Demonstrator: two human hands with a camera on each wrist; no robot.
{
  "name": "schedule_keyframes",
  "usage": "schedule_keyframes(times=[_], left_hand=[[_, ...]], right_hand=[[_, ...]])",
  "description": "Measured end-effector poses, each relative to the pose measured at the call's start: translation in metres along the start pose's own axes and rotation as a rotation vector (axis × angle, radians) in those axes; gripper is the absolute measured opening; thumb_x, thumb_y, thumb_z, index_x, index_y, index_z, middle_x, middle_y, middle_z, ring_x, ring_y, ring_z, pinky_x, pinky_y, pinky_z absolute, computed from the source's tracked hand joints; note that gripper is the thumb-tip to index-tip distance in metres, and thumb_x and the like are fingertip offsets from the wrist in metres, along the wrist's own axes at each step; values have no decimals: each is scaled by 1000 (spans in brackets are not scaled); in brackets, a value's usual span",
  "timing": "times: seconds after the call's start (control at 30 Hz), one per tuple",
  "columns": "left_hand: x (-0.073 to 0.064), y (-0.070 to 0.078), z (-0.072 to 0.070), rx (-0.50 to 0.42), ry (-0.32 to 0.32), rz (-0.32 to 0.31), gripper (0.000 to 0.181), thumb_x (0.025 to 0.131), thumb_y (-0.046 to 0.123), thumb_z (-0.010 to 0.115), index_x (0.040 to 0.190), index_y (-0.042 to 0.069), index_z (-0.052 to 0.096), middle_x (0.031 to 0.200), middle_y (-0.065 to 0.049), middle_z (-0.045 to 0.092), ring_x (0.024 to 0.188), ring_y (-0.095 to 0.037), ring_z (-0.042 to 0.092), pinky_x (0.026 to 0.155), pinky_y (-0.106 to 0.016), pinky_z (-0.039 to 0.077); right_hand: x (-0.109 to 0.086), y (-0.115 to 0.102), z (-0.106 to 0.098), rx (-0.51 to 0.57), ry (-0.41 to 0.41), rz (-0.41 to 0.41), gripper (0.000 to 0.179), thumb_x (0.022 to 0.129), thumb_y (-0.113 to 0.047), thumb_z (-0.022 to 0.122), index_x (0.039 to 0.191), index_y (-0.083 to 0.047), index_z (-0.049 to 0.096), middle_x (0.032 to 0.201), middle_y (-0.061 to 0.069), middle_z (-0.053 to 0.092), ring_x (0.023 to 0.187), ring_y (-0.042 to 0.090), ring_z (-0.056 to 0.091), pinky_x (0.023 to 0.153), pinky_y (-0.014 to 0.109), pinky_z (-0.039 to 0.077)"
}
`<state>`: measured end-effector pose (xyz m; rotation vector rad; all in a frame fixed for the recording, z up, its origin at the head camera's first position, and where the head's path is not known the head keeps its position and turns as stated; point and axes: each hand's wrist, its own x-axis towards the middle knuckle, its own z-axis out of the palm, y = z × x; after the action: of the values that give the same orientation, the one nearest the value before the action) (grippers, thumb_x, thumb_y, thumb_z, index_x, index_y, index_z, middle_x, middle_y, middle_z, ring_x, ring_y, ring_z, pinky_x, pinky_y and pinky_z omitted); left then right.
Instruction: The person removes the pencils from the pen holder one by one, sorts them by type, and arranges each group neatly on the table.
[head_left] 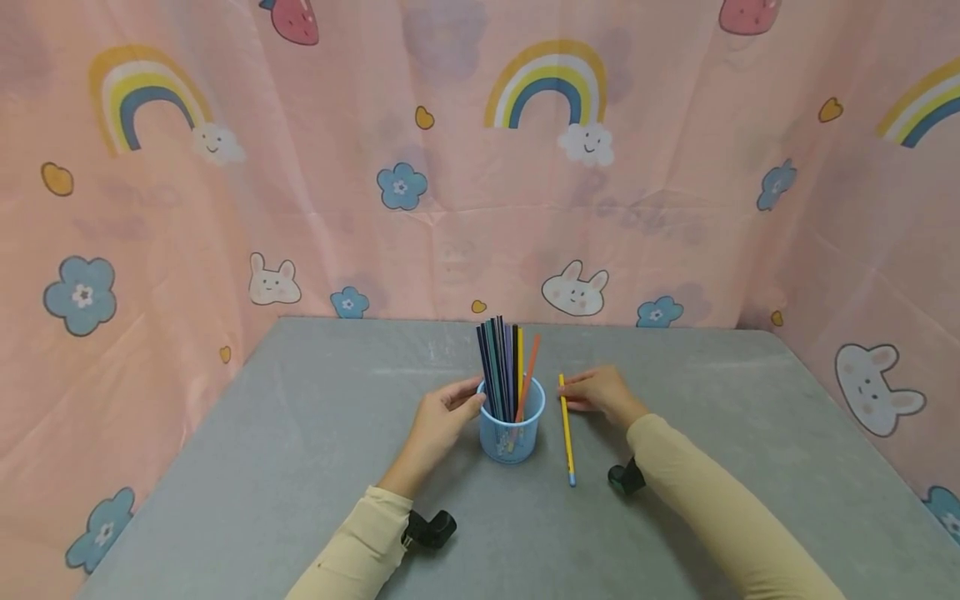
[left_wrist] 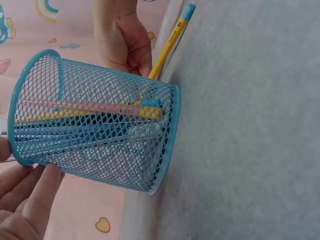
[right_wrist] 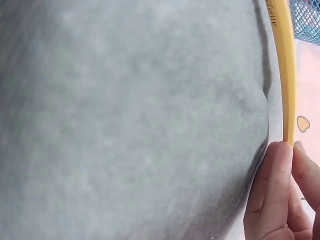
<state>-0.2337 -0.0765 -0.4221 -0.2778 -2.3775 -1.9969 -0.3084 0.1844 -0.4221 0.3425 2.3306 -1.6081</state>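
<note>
A light blue mesh pencil cup (head_left: 509, 442) stands upright on the grey table, holding several dark, purple, yellow and orange pencils (head_left: 501, 367). My left hand (head_left: 441, 421) grips the left side of its rim; in the left wrist view the fingers (left_wrist: 42, 200) lie against the mesh just under the rim. To the right of the cup, my right hand (head_left: 603, 393) pinches a yellow pencil (head_left: 567, 437) near its far end. The pencil's blue end points toward me. Seen from the right wrist, thumb and fingertips (right_wrist: 282, 160) close on the yellow shaft.
The grey table (head_left: 300, 467) spreads out around the cup on all sides. Behind it and along both sides hangs a pink cloth (head_left: 465, 242) printed with rainbows, rabbits and flowers. Black wrist cameras (head_left: 431, 529) stick out from both forearms over the tabletop.
</note>
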Motion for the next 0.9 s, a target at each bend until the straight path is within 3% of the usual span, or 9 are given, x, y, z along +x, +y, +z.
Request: schedule_keyframes(times=[0.7, 0.9], left_hand=[[1, -2, 0, 2, 1, 10, 39, 99, 18, 63, 132, -2, 61, 131, -20, 65, 122, -33, 63, 101, -39, 56], [1, -4, 0, 4, -1, 10, 39, 98, 18, 63, 132, -2, 61, 132, -21, 65, 122, -33, 63, 100, -39, 56]], right_hand=[[14, 1, 11, -178, 81, 10, 23, 85, -5, 77, 103, 8, 71, 79, 6, 68, 59, 7, 63, 58, 20, 60], [7, -1, 11, -154, 81, -25, 22, 88, -5, 74, 104, 9, 69, 81, 8, 71, 61, 7, 63, 59, 20, 60]])
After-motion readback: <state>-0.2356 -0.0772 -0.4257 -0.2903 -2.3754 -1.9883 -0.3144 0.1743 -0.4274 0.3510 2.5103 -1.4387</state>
